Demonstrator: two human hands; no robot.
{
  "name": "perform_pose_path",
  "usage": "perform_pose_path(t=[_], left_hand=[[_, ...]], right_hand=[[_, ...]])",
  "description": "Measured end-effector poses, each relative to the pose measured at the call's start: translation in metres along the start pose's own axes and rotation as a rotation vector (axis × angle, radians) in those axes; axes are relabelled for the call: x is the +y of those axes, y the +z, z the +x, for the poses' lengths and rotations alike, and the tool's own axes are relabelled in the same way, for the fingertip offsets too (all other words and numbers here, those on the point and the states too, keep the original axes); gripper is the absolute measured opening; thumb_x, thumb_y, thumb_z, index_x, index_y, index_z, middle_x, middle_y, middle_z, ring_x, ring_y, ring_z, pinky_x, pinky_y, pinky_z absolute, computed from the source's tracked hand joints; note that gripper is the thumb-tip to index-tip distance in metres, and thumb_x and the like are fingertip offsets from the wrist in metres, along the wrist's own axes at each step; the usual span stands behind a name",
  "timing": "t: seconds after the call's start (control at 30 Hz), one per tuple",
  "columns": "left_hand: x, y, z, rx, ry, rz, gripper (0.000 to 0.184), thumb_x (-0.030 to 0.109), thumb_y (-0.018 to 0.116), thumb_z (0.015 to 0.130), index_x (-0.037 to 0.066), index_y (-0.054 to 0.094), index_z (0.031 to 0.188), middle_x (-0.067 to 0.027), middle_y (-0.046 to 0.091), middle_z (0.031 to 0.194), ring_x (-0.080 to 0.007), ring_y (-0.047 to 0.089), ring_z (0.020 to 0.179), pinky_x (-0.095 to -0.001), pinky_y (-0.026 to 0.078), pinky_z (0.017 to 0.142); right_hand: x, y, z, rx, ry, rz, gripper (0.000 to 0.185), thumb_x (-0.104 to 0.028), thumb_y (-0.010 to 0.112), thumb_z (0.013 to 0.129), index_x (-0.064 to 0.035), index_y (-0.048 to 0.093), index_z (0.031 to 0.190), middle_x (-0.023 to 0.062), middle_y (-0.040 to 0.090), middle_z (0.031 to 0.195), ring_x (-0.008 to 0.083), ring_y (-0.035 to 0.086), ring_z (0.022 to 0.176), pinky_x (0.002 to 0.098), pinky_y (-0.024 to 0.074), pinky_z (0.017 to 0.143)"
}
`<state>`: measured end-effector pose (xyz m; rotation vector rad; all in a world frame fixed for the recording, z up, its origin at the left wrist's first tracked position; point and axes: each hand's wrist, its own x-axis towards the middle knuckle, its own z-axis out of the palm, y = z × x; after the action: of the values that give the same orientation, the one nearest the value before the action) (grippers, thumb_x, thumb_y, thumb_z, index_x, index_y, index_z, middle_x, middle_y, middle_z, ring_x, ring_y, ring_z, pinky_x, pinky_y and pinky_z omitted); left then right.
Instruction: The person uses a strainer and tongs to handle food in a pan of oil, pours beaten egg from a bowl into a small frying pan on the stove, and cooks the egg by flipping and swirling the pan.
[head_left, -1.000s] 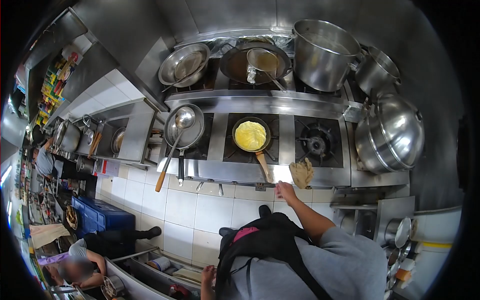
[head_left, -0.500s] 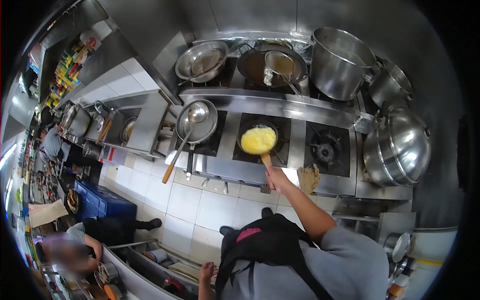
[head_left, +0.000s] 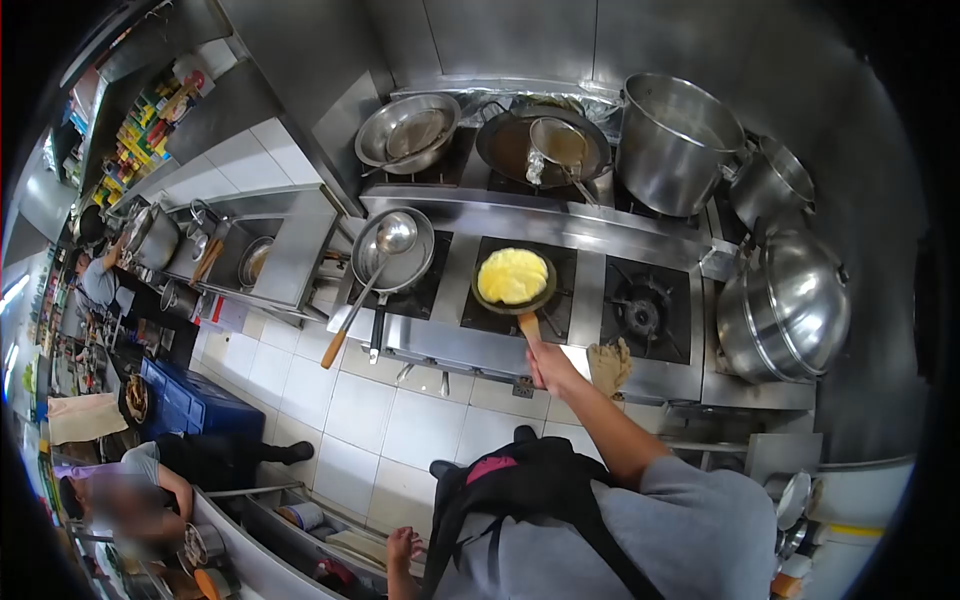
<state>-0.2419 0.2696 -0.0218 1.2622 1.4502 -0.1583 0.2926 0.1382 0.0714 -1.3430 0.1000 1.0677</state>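
My right hand (head_left: 555,370) is closed around the wooden handle (head_left: 529,327) of a small frying pan (head_left: 544,297), over the middle front burner. In the pan lies a yellow egg omelette (head_left: 512,276) with soft folds on top. My left hand (head_left: 403,547) hangs low by my side near an open counter compartment, its fingers loosely bent and nothing visible in them. Left of the small pan, a larger frying pan (head_left: 415,268) rests on the left front burner, with a wooden-handled ladle (head_left: 397,232) lying across it.
A crumpled brown cloth (head_left: 608,368) lies on the stove's front edge, beside the right front burner (head_left: 640,312). Behind stand a wok (head_left: 500,150) with a strainer, a metal bowl (head_left: 375,130) and a tall pot (head_left: 665,150). Two people are at the left, near a blue crate (head_left: 195,400).
The omelette has shifted in the pan: folds now show on its surface, and more of the pan's dark rim is visible. My right hand keeps its grip; the whole view has moved slightly.
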Motion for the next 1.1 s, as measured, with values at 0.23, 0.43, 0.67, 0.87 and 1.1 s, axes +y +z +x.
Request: perform_pose_path(t=[0.23,0.43,0.67,0.87,1.1], left_hand=[[0.003,0.001,0.031,-0.120,-0.042,0.059,0.022,0.024,0.052,0.094,0.009,0.054,0.110,-0.0048,0.062,0.083,-0.0164,0.062,0.060,-0.0318,0.050,0.046],[0.070,-0.021,0.061,-0.015,0.109,-0.156,0.023,0.018,0.052,0.091,0.007,0.054,0.110,-0.0079,0.062,0.088,-0.0179,0.063,0.071,-0.0306,0.049,0.054],[0.040,-0.003,0.063,-0.070,0.103,-0.081,0.018,0.023,0.053,0.094,0.008,0.053,0.103,-0.0064,0.062,0.084,-0.0165,0.062,0.064,-0.0305,0.050,0.048],[-0.031,-0.001,0.053,-0.108,-0.042,0.065,0.015,0.021,0.054,0.092,0.009,0.056,0.101,-0.0055,0.062,0.078,-0.0160,0.061,0.059,-0.0316,0.048,0.044],[-0.100,-0.015,0.059,-0.086,-0.242,-0.082,0.011,0.017,0.054,0.091,0.009,0.060,0.097,-0.0062,0.062,0.071,-0.0146,0.059,0.055,-0.0297,0.044,0.042]], right_hand=[[-0.107,0.061,0.048,0.093,0.034,0.157,0.039,-0.048,0.051,0.092,-0.0145,0.049,0.072,-0.0053,0.046,0.056,0.0073,0.041,0.042,0.0203,0.0306,0.035],[-0.157,0.091,0.028,-0.168,-0.381,0.055,0.039,-0.047,0.044,0.096,-0.0105,0.042,0.081,-0.0031,0.033,0.053,0.0094,0.030,0.038,0.0257,0.0242,0.035],[-0.099,0.046,0.121,-0.117,-0.299,0.145,0.036,-0.044,0.043,0.096,-0.0121,0.043,0.080,-0.0033,0.035,0.053,0.0095,0.032,0.038,0.0251,0.0254,0.034],[-0.021,0.023,0.054,-0.051,-0.194,0.125,0.038,-0.047,0.046,0.095,-0.0129,0.043,0.079,-0.0037,0.037,0.052,0.0092,0.033,0.037,0.0250,0.0262,0.034],[0.040,-0.011,0.059,0.020,-0.088,0.172,0.038,-0.047,0.044,0.096,-0.0115,0.043,0.082,-0.0027,0.037,0.052,0.0091,0.033,0.037,0.0249,0.0279,0.033]])
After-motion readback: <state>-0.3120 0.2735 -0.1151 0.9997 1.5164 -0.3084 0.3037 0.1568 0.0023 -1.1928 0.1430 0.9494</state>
